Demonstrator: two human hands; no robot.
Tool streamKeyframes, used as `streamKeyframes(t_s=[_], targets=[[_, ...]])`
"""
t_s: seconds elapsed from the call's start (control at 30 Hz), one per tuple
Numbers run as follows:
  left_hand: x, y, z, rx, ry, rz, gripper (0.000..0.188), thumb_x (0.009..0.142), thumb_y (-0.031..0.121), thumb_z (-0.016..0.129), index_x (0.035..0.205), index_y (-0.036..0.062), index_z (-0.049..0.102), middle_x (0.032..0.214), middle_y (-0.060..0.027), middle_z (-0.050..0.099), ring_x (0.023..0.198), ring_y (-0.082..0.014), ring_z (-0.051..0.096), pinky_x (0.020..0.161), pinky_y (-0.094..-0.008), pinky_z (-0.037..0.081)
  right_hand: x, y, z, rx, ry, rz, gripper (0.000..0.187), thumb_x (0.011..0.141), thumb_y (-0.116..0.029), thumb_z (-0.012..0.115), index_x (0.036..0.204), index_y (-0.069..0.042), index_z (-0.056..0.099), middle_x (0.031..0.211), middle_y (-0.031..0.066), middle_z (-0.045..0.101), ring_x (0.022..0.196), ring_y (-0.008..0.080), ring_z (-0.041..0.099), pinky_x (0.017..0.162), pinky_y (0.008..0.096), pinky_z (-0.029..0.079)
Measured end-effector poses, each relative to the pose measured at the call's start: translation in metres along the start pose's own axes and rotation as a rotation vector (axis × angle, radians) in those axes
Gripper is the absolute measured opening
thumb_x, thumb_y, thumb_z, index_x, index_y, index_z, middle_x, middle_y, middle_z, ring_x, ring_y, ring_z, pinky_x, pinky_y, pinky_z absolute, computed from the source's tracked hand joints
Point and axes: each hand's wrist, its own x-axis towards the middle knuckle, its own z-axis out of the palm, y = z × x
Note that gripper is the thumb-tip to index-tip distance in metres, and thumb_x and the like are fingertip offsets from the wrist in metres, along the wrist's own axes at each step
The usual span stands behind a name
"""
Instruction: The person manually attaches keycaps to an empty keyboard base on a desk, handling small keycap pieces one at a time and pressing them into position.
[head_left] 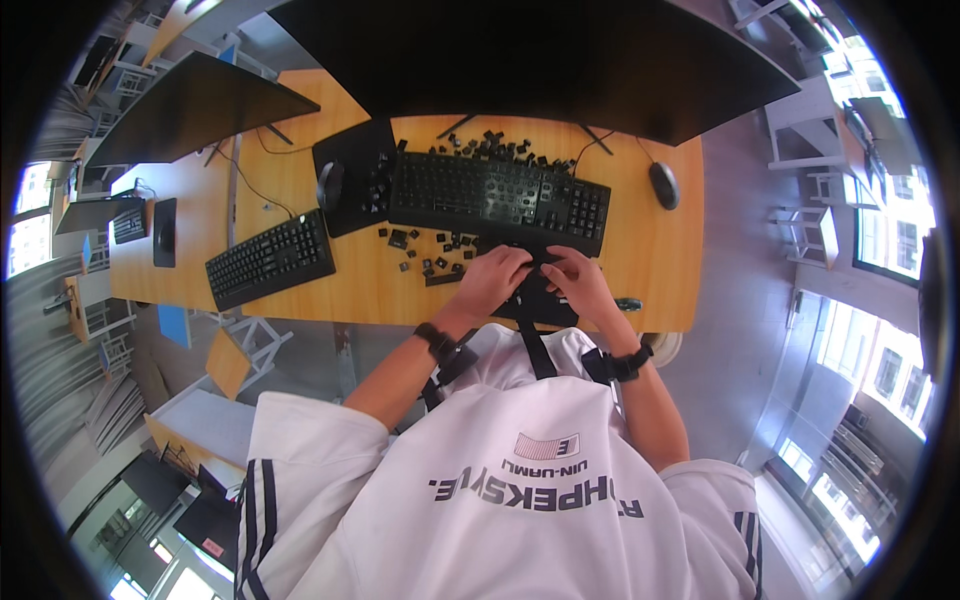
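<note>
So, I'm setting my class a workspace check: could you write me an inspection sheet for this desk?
Surface: light wooden desk, bare wood visible at the right.
Things being worked on: black central keyboard; some key positions look bare.
Clutter: loose black keycaps behind and in front of it; left keyboard, left mouse and right mouse.
Hands: left hand and right hand close together near its front edge; whether they grip anything is unclear.
Cables: thin cables run from the left keyboard and right mouse.
Surroundings: large monitor behind, second monitor at left, windows at right.
</note>
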Motion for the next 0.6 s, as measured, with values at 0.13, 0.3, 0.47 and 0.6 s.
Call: streamKeyframes(t_s=[0.13,0.3,0.47,0.6], targets=[[0.015,0.046,-0.050,-0.053,0.096,0.212,0.027,0.077,-0.001,0.073,0.101,0.0031,0.062,0.095,-0.0113,0.065,0.085,-0.0301,0.065,0.070,-0.0352,0.054,-0.033,-0.049,0.000,-0.030,-0.007,-0.222,0.023,0.087,-0.003,0.069,0.109,0.002,0.067,0.088,0.0045,0.070,0.077,0.0082,0.063,0.069,0.0223,0.050],[0.015,0.084,-0.079,-0.235,0.183,0.136,0.029,0.075,-0.003,0.076,0.101,0.0009,0.064,0.096,-0.0116,0.067,0.084,-0.0247,0.067,0.070,-0.0313,0.055,-0.068,-0.084,0.004,-0.017,0.063,-0.411,0.020,0.083,0.003,0.069,0.103,0.002,0.068,0.091,0.0059,0.069,0.079,0.0105,0.064,0.073,0.0237,0.052],[0.012,0.105,-0.094,-0.372,0.140,-0.011,0.026,0.076,-0.002,0.076,0.100,0.0002,0.066,0.096,-0.0117,0.069,0.082,-0.0188,0.068,0.070,-0.0275,0.056,-0.086,-0.100,0.005,-0.176,0.117,-0.686,0.019,0.078,0.004,0.073,0.097,0.002,0.069,0.094,0.0107,0.068,0.078,0.0152,0.066,0.071,0.0257,0.053],[0.011,0.112,-0.097,-0.435,0.131,-0.058,0.025,0.077,-0.002,0.075,0.100,0.0003,0.067,0.093,-0.0102,0.069,0.078,-0.0173,0.068,0.070,-0.0266,0.055,-0.095,-0.102,0.007,-0.168,0.100,-0.704,0.021,0.077,0.005,0.073,0.097,0.002,0.069,0.094,0.0102,0.068,0.078,0.0154,0.066,0.071,0.0254,0.052]])
